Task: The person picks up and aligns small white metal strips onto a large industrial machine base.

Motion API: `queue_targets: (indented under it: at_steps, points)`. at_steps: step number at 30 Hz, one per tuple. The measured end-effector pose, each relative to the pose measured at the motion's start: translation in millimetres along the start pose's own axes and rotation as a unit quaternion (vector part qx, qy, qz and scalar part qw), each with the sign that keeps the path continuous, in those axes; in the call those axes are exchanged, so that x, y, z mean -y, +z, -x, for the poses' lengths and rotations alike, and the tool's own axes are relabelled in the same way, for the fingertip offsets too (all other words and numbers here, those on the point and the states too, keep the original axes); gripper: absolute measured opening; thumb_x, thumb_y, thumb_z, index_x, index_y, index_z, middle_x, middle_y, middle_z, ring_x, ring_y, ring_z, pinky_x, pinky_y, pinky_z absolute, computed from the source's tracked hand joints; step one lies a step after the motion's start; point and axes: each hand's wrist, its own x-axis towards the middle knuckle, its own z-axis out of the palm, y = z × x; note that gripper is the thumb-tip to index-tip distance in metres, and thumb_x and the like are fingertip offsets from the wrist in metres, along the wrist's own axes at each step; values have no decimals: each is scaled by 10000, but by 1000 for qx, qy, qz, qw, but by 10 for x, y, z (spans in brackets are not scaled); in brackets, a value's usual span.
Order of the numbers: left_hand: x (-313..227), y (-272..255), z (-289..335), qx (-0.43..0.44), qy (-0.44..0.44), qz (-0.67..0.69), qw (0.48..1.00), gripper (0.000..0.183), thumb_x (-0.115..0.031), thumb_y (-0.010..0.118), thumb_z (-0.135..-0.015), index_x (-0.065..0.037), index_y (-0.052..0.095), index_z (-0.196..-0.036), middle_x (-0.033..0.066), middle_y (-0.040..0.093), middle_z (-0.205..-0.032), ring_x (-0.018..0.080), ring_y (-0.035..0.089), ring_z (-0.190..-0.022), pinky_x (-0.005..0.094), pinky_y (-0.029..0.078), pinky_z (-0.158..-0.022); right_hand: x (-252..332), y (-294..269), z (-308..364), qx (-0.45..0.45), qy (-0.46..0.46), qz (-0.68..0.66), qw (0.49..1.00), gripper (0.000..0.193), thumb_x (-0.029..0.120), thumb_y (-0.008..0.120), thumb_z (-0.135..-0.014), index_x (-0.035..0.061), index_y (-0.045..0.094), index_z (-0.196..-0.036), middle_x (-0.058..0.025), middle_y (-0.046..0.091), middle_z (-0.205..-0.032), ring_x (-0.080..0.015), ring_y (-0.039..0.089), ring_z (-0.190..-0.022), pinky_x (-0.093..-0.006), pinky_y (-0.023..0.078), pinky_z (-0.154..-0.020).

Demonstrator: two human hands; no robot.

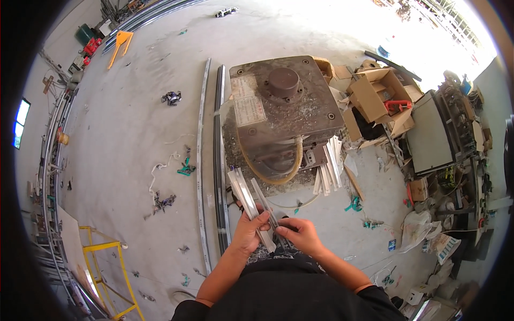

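Observation:
My left hand [248, 235] is wrapped round a bundle of pale metal profiles [243, 193], which slant up and away toward the machine. Just to its right, my right hand [301, 235] pinches a thin grey metal strip [261, 193] between thumb and fingers. That strip lies close alongside the bundle, its lower end partly hidden by my fingers. In front of both hands stands a brown, dusty machine [302, 120] with a round cap on top and a looped yellowish hose [296, 163]. Several white strips [333, 160] lean in a pile at its right side.
Long metal bars [202, 155] lie on the floor left of the machine. Open cardboard boxes [369, 99] and a cluttered rack [455, 128] stand on the right. Yellow metal frames [101, 247] are at the left, and green and dark scraps [186, 167] litter the floor.

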Motion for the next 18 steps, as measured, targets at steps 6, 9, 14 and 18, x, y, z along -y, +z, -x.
queue_targets:
  at_steps: [6,9,14,18]
  points:
    - [-35,-103,50,-44,-6,-32,999,177,-27,650,-816,-69,531,-941,4,534,-777,59,430,-595,191,324,-476,-61,-240,152,-8,104,-199,974,169,100,588,-884,-18,549,-998,-83,640,-779,-86,576,-656,-216,458,-552]
    - [-118,-209,29,-50,3,-34,998,135,-37,647,-825,-64,546,-910,-3,510,-722,58,410,-564,196,306,-457,-158,-513,160,5,166,-179,970,153,136,515,-926,-4,544,-981,-65,613,-706,-77,530,-560,-205,406,-473]
    - [-175,-250,-79,-60,32,20,997,99,-95,646,-847,-57,565,-890,24,547,-762,67,424,-579,200,314,-458,-301,-701,-227,-38,209,-118,970,245,218,463,-949,9,578,-894,-30,549,-595,-70,438,-443,-215,324,-387]
    - [-230,-221,-84,-26,43,28,998,121,-150,628,-868,-57,559,-902,34,555,-792,71,425,-587,198,320,-460,-223,-784,-574,-35,193,-94,976,247,212,471,-941,11,579,-847,-18,513,-571,-69,418,-437,-212,297,-379]
